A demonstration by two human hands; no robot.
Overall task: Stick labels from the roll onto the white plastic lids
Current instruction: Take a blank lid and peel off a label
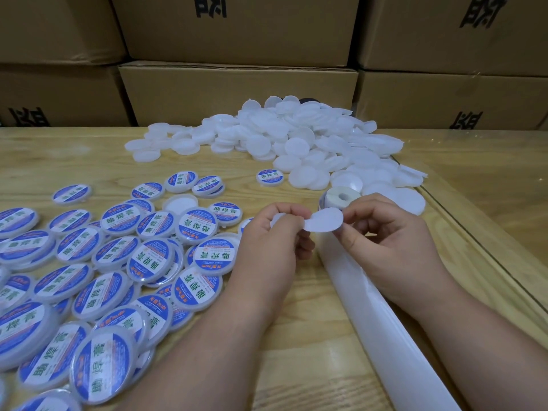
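Over the wooden table (296, 336), my right hand (382, 241) pinches the right edge of a round label (323, 221), whose white back faces me. My left hand (272, 241) curls round a white lid (277, 218) that its fingers mostly hide, and its thumb meets the label's left edge. The label roll (341, 197) stands just behind my hands. Its empty white backing strip (385, 321) trails toward the lower right. A heap of blank white lids (296, 143) lies at the back. Several labelled blue-and-white lids (118, 262) cover the left.
Stacked cardboard boxes (237, 93) wall off the back of the table. One labelled lid (269, 177) sits alone near the blank heap. A glass sheet's edge (474, 232) runs diagonally along the right side.
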